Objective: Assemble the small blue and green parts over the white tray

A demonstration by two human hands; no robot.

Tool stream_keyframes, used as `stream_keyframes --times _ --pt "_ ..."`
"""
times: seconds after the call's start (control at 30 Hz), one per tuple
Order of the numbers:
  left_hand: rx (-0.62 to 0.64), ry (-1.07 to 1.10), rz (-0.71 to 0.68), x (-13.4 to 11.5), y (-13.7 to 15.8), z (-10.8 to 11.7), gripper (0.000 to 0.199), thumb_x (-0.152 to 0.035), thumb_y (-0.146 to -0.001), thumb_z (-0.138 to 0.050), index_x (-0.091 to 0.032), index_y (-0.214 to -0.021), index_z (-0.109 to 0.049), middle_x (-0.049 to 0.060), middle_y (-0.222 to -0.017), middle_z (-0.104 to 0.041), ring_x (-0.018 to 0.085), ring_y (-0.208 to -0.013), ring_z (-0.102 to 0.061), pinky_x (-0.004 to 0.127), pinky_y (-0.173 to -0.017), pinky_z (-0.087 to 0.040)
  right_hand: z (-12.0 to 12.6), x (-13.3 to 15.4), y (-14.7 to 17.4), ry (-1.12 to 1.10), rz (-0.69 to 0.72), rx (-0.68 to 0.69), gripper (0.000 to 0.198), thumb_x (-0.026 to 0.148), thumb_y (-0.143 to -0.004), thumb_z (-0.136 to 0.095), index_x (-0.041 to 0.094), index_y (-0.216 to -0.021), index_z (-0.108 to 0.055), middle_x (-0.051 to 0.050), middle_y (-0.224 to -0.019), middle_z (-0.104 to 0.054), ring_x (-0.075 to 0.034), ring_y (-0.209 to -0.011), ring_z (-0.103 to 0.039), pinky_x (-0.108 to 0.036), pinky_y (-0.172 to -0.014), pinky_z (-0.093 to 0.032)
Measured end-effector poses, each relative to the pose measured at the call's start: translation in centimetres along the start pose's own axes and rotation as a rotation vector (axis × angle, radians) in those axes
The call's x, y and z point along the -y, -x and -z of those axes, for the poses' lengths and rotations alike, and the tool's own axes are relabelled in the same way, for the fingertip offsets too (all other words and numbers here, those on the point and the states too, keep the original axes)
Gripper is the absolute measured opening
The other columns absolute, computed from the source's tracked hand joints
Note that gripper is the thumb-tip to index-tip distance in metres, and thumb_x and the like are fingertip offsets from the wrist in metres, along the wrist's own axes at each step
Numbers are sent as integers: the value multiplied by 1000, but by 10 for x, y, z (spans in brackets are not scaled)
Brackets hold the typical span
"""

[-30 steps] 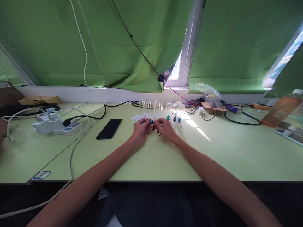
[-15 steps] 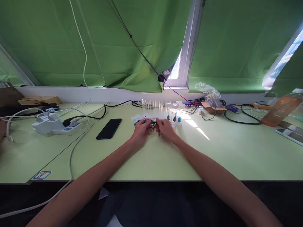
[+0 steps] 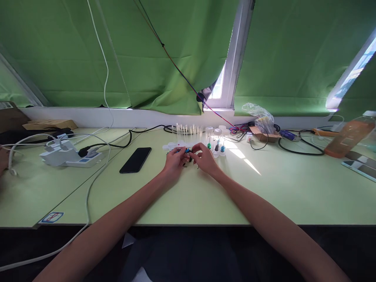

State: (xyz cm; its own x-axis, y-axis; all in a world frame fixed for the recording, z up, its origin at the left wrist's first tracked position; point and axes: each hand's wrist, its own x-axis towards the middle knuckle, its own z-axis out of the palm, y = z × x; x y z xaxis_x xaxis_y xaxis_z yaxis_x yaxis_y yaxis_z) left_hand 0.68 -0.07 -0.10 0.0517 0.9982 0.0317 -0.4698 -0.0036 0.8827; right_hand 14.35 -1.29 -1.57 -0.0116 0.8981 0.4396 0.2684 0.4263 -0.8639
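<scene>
Close together over the table (image 3: pixel 194 196), my two hands work at small parts. My left hand (image 3: pixel 174 160) is closed on a small blue part (image 3: pixel 187 150), whose exact kind is too small to make out. The fingers of my right hand (image 3: pixel 206 159) are curled, thumb and index fingertips pinched at a dark bit beside the blue part. Just behind stand several thin clear tubes (image 3: pixel 189 133). To the right of my right hand are clear containers with a green part (image 3: pixel 209 145), a black part (image 3: pixel 216 147) and a blue-tipped part (image 3: pixel 222 148).
A black phone (image 3: pixel 135 160) lies left of my arms. Further left is a white power strip (image 3: pixel 88 159) with plugs and cables. At the back right sit a small cardboard box (image 3: pixel 264 135) with a plastic bag (image 3: pixel 260 115), black cables, and an orange-tinted bottle (image 3: pixel 349 135).
My right hand's fingers have lifted and arched slightly, and its fingertips have shifted a little. The blue part in my left hand now shows more clearly. My arms are nearly still.
</scene>
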Motion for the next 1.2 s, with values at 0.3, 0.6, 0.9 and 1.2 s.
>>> stream_keyframes --times 0.3,0.6,0.9,1.2 --pt "32 -26 1 3 -2 3 23 -24 -68 -80 -14 -77 -62 1 -71 -63 9 -52 -58 22 -52 -45 -1 -2 -1 49 -18 -11 17 36 -83 -59 20 -86 -54 0 -84 -64 -9 -50 -55 -24 -52 -43" --pt "75 -43 19 2 0 3 23 -25 -69 -80 -15 -78 -61 2 -72 -65 9 -52 -58 23 -53 -46 1 1 -1 146 -17 -6 38 49 -91 -49 19 -68 -54 1 -60 -60 -10 -45 -54 -23 -53 -43" --pt "132 -79 11 4 0 4 27 -29 -66 -82 -15 -77 -62 3 -72 -64 9 -53 -57 23 -51 -44 1 1 -1 152 -57 29 56 59 -94 -36 19 -57 -52 1 -47 -54 -10 -41 -52 -22 -53 -41" --pt "86 -31 52 5 -1 3 17 -22 -74 -76 -13 -78 -62 3 -70 -63 8 -51 -57 21 -49 -46 1 3 0 79 -87 25 57 61 -94 -32 19 -60 -51 1 -53 -56 -9 -36 -51 -23 -47 -42"
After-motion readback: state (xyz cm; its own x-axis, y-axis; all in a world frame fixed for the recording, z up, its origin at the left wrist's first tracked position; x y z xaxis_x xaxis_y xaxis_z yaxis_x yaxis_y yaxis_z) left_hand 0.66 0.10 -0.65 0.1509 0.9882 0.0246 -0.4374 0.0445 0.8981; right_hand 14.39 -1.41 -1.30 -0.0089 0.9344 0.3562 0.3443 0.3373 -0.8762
